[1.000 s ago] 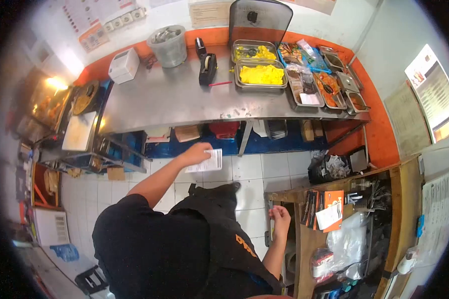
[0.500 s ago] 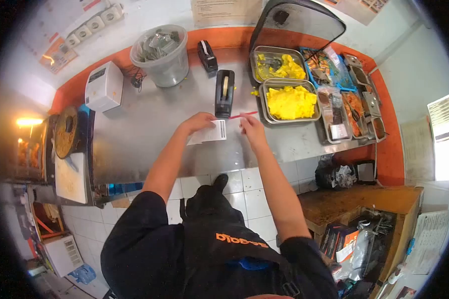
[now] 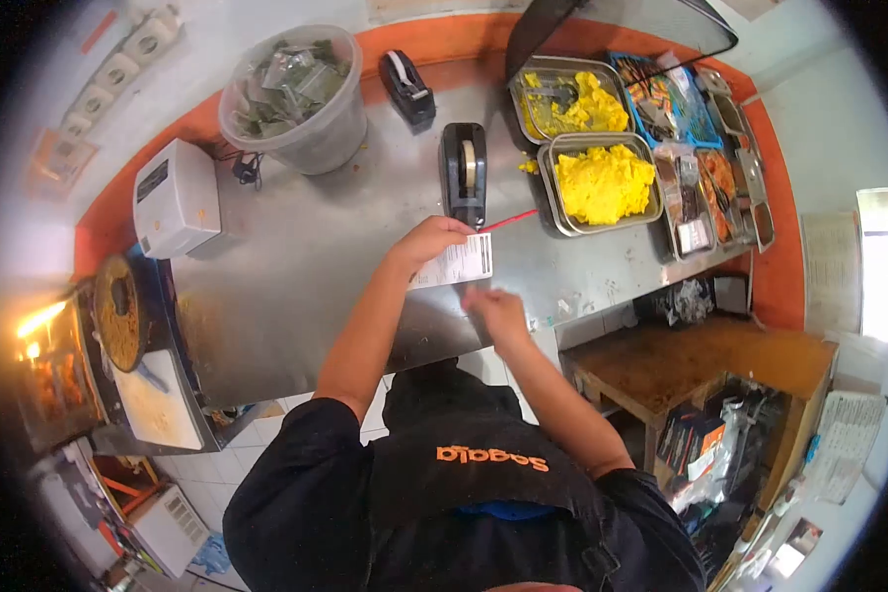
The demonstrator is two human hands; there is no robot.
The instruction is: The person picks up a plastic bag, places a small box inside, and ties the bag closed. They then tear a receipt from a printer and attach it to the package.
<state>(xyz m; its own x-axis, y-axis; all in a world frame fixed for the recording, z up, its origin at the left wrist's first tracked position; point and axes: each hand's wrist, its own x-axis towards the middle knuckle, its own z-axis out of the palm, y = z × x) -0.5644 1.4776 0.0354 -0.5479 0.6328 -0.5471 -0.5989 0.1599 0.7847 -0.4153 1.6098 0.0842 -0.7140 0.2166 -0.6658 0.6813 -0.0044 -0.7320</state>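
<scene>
My left hand (image 3: pixel 436 243) is closed on the edge of a white printed paper slip (image 3: pixel 467 259), holding it over the steel counter. A thin red strip (image 3: pixel 510 219) sticks out to the right from behind the slip's top edge, close to my left fingertips. Just beyond stands a black tape dispenser (image 3: pixel 465 178) with a roll in it, its near end by my left fingers. My right hand (image 3: pixel 498 316) is apart from the slip, below and to its right near the counter's front edge. Its fingers are bent and smeared by motion.
Behind stand a second tape dispenser (image 3: pixel 407 89) and a clear bucket of small bags (image 3: pixel 301 123). Metal trays of yellow food (image 3: pixel 605 185) and several ingredient containers (image 3: pixel 688 212) line the right. A white printer-like box (image 3: pixel 178 199) and a cutting board (image 3: pixel 158 405) are left.
My right hand has drawn back from the red strip and slip towards my body. My left hand still holds the slip. The view has shifted.
</scene>
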